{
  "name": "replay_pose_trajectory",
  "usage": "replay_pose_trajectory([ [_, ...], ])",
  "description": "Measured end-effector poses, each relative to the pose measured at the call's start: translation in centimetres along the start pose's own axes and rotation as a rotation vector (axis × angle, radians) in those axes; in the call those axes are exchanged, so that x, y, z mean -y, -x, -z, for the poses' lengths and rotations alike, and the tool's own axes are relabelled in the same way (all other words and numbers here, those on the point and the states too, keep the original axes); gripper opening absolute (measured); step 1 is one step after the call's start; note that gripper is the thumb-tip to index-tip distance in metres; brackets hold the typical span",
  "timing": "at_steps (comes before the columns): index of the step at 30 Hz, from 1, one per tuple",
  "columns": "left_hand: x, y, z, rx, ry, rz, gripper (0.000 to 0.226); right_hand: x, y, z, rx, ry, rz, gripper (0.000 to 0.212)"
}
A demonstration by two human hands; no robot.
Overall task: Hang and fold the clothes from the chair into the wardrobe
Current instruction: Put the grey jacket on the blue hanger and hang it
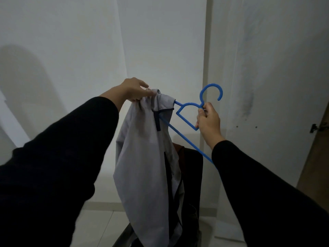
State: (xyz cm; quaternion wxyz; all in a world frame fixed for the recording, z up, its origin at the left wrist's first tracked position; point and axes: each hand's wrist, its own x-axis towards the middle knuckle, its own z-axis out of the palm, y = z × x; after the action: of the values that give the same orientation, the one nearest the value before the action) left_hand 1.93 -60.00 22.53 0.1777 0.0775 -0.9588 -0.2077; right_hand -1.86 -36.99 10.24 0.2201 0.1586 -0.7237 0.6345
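- Left hand [133, 90] pinches the bunched top of a light grey shirt [146, 154]; the garment hangs slack below that hand, in front of the dark chair [193, 175].
- Right hand [208, 120] grips the blue plastic hanger [187, 106] at the neck just under its hook, fingers curled round it. Hanger is tilted; the arm toward the left hand runs into the shirt's opening, the other arm slopes down under the right wrist.
- Risk: only one hanger arm appears seated. If the left hand lets go, the shirt would likely slide off toward the floor.
- Risk: fabric is gathered at the left hand; the hanger tip may snag in a fold or enter the wrong opening. Cannot tell which.
- Risk: dark strap or trim beside the hanger could catch.
- Wardrobe not identifiable; a brown door edge [313, 148] lies beyond the right hand.
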Motion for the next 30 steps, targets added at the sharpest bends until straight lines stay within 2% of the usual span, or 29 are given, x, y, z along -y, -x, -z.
replay_pose_trajectory([
  [3, -0.4, 0.1, -0.8, 0.032, -0.368, -0.098, 0.059, 0.1, 0.1, -0.2, 0.003, 0.008, 0.023, 0.011],
  [6, -0.9, 0.0, -1.8, 0.020, -0.511, -0.196, 0.052, 0.0, 0.3, -0.4, 0.000, -0.010, 0.010, 0.012],
  [11, -1.0, 0.1, -3.2, 0.023, -0.428, -0.367, 0.027, 0.0, 0.5, 0.5, 0.013, -0.060, -0.017, 0.013],
  [17, -0.8, 1.1, -3.9, -0.007, -0.295, -0.367, 0.034, 1.0, 0.0, 1.4, 0.043, 0.000, -0.040, 0.024],
  [21, -3.6, 1.3, -4.3, -0.036, -0.368, -0.422, 0.035, 1.6, 0.8, -0.3, 0.104, 0.049, 0.012, 0.024],
  [25, -5.5, 1.9, -4.8, -0.058, -0.400, -0.504, 0.037, 1.3, 1.1, -1.5, 0.041, -0.017, -0.059, 0.021],
  [30, -3.4, 1.2, -5.0, 0.085, -0.553, -0.457, 0.027, 1.2, 0.8, -1.7, 0.047, -0.064, -0.027, 0.019],
])
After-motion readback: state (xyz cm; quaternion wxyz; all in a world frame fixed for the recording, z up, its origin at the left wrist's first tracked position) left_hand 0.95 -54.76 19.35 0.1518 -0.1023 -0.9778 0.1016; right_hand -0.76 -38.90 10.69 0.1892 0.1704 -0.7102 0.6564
